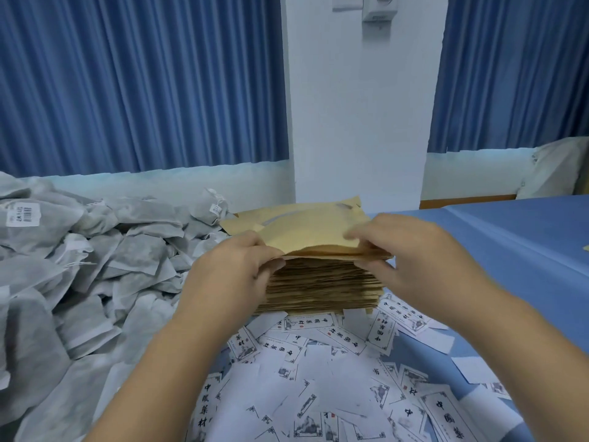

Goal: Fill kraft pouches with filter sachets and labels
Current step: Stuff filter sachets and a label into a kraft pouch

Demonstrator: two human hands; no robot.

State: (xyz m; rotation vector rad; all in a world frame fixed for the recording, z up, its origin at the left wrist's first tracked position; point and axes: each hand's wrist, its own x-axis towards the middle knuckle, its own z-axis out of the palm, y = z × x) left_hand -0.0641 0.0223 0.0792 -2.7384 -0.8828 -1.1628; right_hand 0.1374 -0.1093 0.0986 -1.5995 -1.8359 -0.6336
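Observation:
A tall stack of kraft pouches [322, 288] stands in the middle of the table. My left hand [236, 266] pinches the near-left corner of the top kraft pouch [306, 231], whose near edge is lifted off the stack. My right hand [411, 253] grips the pouch's right edge, fingers blurred. A big heap of grey filter sachets [95, 260] lies to the left of the stack. White labels [322, 371] with black characters are strewn in front of it, under my forearms.
The table carries a blue cloth [510, 250], with bare room to the right of the stack. Blue curtains [137, 84] and a white pillar [360, 122] stand behind. A white bag [554, 170] sits at the far right.

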